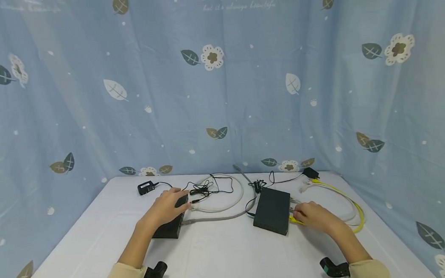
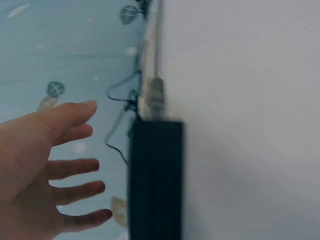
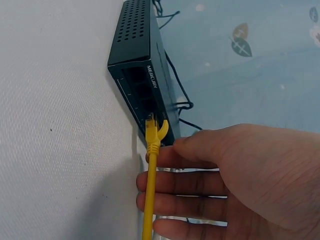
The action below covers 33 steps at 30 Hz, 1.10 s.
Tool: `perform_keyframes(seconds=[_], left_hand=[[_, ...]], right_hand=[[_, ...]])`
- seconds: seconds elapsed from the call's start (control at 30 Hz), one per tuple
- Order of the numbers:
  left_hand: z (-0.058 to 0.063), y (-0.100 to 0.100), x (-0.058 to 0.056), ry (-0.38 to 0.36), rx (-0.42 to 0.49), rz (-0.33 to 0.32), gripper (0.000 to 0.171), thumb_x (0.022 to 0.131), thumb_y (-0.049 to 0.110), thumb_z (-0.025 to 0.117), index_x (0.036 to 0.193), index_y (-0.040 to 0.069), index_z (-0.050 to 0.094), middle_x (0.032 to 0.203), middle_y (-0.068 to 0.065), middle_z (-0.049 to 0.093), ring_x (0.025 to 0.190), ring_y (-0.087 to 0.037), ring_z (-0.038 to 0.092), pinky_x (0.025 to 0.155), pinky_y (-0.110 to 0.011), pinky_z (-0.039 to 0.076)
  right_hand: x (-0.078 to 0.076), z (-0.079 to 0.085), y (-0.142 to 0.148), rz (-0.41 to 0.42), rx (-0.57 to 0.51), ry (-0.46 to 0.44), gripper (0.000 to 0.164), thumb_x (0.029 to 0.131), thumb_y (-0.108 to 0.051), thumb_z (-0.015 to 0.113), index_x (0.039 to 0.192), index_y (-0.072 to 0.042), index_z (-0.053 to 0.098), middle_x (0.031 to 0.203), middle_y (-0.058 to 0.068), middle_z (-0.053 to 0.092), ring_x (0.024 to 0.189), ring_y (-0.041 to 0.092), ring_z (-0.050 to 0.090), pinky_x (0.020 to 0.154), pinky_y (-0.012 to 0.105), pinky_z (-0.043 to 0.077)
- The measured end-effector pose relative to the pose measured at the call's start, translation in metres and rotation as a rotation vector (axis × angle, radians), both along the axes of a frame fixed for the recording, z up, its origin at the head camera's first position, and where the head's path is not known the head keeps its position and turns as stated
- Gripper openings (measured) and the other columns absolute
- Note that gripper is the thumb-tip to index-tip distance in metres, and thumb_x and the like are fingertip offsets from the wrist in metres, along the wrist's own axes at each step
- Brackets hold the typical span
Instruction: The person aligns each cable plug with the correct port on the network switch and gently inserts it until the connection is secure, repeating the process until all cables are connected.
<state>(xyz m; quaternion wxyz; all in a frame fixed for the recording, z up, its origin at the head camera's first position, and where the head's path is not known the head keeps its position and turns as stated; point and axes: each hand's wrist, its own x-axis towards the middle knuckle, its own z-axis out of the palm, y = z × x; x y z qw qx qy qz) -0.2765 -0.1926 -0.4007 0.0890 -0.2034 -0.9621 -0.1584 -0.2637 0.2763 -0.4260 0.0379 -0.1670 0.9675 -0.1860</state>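
Observation:
My left hand (image 1: 170,207) is over the left black box (image 1: 169,230), fingers spread. In the left wrist view the hand (image 2: 55,172) appears beside the box (image 2: 156,180), a grey network cable (image 2: 156,95) plugged into its end. My right hand (image 1: 315,216) is at the port side of the right black network switch (image 1: 272,210). Thumb and forefinger come together beside the ports, around a grey cable (image 1: 292,208) whose plug is mostly hidden by the fingers. A yellow network cable (image 3: 150,185) runs across the fingertips, its plug (image 3: 151,132) at a port of the switch (image 3: 135,47).
Black power cords (image 1: 202,190) lie coiled behind the boxes. One power adapter (image 1: 146,187) rests at the back left, another (image 1: 310,173) at the back right. A long grey cable (image 1: 219,218) crosses between the boxes. A patterned curtain (image 1: 219,92) hangs behind the table.

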Motion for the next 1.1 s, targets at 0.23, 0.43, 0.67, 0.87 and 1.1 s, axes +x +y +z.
perform_keyframes(seconds=[0.23, 0.43, 0.67, 0.87, 1.1], left_hand=[[-0.017, -0.022, 0.009, 0.005, -0.048, 0.042, 0.047, 0.093, 0.033, 0.067, 0.133, 0.010, 0.062, 0.135, -0.024, 0.055, 0.121, -0.048, 0.053, 0.091, -0.066, 0.046], [-0.019, -0.031, 0.016, -0.046, -0.045, 0.045, 0.047, 0.092, 0.034, 0.068, 0.133, 0.013, 0.062, 0.137, -0.026, 0.053, 0.120, -0.051, 0.052, 0.087, -0.070, 0.045], [-0.018, -0.037, 0.015, -0.093, -0.023, 0.004, 0.047, 0.090, 0.035, 0.070, 0.131, 0.013, 0.065, 0.136, -0.028, 0.054, 0.121, -0.050, 0.053, 0.097, -0.065, 0.043], [-0.015, -0.037, 0.013, -0.132, -0.044, 0.006, 0.043, 0.088, 0.038, 0.071, 0.125, 0.015, 0.069, 0.134, -0.026, 0.056, 0.122, -0.050, 0.052, 0.094, -0.068, 0.044], [-0.012, -0.033, 0.012, -0.167, -0.067, 0.028, 0.043, 0.088, 0.040, 0.071, 0.125, 0.016, 0.070, 0.137, -0.026, 0.053, 0.123, -0.052, 0.049, 0.092, -0.069, 0.044]], right_hand=[[0.000, 0.000, 0.000, 0.046, -0.014, 0.021, 0.023, 0.098, -0.013, 0.056, 0.076, -0.012, 0.062, 0.061, -0.007, 0.045, 0.054, 0.006, 0.040, 0.051, 0.022, 0.034], [0.001, 0.001, -0.003, 0.010, -0.002, 0.027, 0.020, 0.097, -0.014, 0.058, 0.079, -0.012, 0.065, 0.062, -0.007, 0.048, 0.056, 0.007, 0.043, 0.052, 0.021, 0.035], [0.002, 0.008, -0.007, -0.009, -0.025, 0.120, 0.014, 0.095, -0.014, 0.063, 0.085, -0.011, 0.071, 0.064, -0.007, 0.055, 0.057, 0.006, 0.047, 0.053, 0.021, 0.040], [0.001, 0.012, -0.009, 0.045, -0.056, 0.205, 0.012, 0.095, -0.017, 0.065, 0.091, -0.010, 0.073, 0.072, -0.007, 0.064, 0.060, 0.001, 0.049, 0.057, 0.020, 0.045], [-0.001, 0.012, -0.014, 0.077, -0.088, 0.214, 0.011, 0.095, -0.019, 0.065, 0.093, -0.011, 0.073, 0.075, -0.008, 0.065, 0.064, -0.001, 0.052, 0.059, 0.020, 0.046]])
